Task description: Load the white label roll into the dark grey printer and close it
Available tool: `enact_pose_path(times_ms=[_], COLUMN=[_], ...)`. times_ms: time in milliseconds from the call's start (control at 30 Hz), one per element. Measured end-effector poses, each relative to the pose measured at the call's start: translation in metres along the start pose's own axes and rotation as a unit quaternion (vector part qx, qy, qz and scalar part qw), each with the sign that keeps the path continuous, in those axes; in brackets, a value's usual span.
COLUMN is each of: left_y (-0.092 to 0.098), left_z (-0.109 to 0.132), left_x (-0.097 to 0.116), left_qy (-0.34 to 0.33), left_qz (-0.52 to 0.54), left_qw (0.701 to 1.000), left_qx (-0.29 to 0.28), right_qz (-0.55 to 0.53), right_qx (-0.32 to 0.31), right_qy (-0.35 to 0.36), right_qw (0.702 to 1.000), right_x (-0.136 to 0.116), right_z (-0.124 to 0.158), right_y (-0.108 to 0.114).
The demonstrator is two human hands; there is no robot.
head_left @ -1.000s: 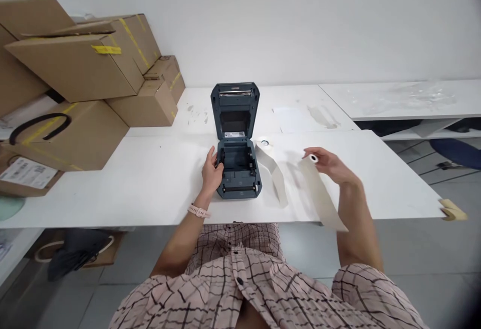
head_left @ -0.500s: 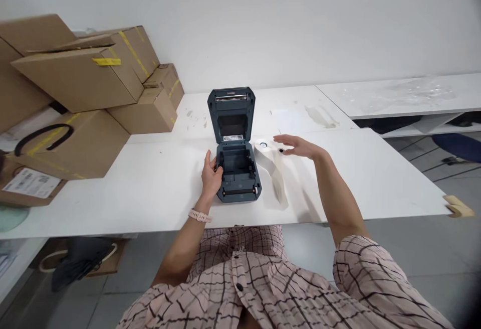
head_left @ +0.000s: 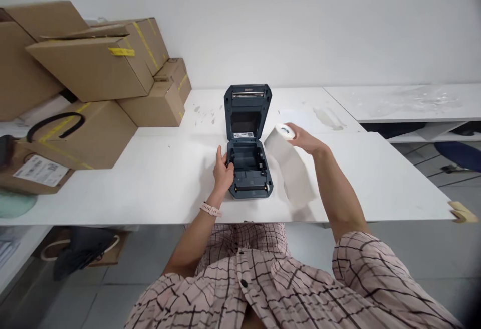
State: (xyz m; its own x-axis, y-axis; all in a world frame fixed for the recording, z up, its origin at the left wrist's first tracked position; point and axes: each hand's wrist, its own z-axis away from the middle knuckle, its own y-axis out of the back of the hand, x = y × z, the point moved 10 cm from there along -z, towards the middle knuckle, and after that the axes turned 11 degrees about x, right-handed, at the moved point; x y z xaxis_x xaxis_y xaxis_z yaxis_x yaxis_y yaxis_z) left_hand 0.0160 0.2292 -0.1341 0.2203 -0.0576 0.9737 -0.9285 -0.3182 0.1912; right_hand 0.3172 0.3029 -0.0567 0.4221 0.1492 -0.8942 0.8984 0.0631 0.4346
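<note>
Right hand (head_left: 302, 138) is half-curled around the right end of the bigger paper roll (head_left: 281, 132), fingers on it, paper strip (head_left: 296, 173) trailing down toward the near edge of the tabletop (head_left: 180, 168). That's the change: a second ago it had the smaller roll out to the right, then it was spread flat by both rolls, now it has this one. Smaller roll isn't visible (maybe behind the strip, can't tell). Net effect: the bigger roll is in hand, tipped, just beside the printer (head_left: 250, 175), outside it. Can't tell if it fully clears the surface.

Left hand (head_left: 223, 172) is unchanged: partly closed on the printer's left side, thumb over the rim, steadying by the look of it.

Containers: printer lid (head_left: 248, 101) is up, bay (head_left: 246, 156) exposed, roll holders at its sides, roller (head_left: 250, 187) across the front. Cardboard boxes (head_left: 93, 70) stacked at left; contents hidden.
</note>
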Motion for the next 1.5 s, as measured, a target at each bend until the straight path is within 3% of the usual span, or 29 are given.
enact_pose_path(times_ms=[100, 167, 233, 367, 433, 533, 633, 733, 867, 967, 1033, 1133, 1500], left_y=[0.001, 0.001, 0.001, 0.002, 0.002, 0.003, 0.003, 0.002, 0.001, -0.002, -0.004, -0.006, -0.007], left_z=[0.001, 0.001, 0.001, 0.0, 0.0, 0.0, 0.0, 0.002, 0.004, 0.003, 0.001, -0.001, 0.0], left_x=[0.001, 0.002, 0.0, -0.003, -0.002, 0.0, -0.001, -0.002, -0.003, -0.003, -0.003, 0.0, 0.002], left_qy=[0.022, 0.025, 0.033, 0.046, 0.043, 0.04, 0.044, 0.041, 0.03, 0.022, 0.018, 0.006, -0.004], left_qz=[0.007, 0.017, 0.023, 0.023, 0.022, 0.009, 0.012, 0.027, 0.049, 0.076, 0.092, 0.093, 0.082], left_qw=[1.0, 0.999, 0.999, 0.998, 0.998, 0.999, 0.999, 0.998, 0.998, 0.997, 0.996, 0.996, 0.996], left_qx=[0.008, 0.011, 0.012, 0.022, 0.026, 0.03, 0.029, 0.025, 0.023, 0.013, 0.003, -0.008, -0.047], right_qz=[-0.064, -0.027, 0.086, 0.356, 0.409, 0.427, 0.417, 0.384, 0.279, 0.257, 0.272, 0.288, 0.314], right_qx=[0.011, -0.057, -0.148, -0.229, -0.262, -0.294, -0.277, -0.203, -0.105, -0.062, -0.029, -0.005, -0.006], right_qy=[0.07, 0.115, 0.145, 0.128, 0.107, 0.089, 0.097, 0.173, 0.274, 0.271, 0.262, 0.263, 0.274], right_qw=[0.995, 0.991, 0.975, 0.897, 0.868, 0.85, 0.86, 0.884, 0.914, 0.925, 0.925, 0.921, 0.909], right_x=[-0.059, -0.096, -0.116, -0.099, -0.083, -0.065, -0.06, -0.076, -0.096, -0.087, -0.08, -0.077, -0.077], right_z=[0.018, 0.026, 0.03, 0.014, 0.006, -0.001, 0.001, 0.023, 0.097, 0.146, 0.162, 0.166, 0.167], right_y=[-0.006, -0.039, -0.084, -0.142, -0.16, -0.176, -0.176, -0.162, -0.146, -0.151, -0.156, -0.162, -0.163])
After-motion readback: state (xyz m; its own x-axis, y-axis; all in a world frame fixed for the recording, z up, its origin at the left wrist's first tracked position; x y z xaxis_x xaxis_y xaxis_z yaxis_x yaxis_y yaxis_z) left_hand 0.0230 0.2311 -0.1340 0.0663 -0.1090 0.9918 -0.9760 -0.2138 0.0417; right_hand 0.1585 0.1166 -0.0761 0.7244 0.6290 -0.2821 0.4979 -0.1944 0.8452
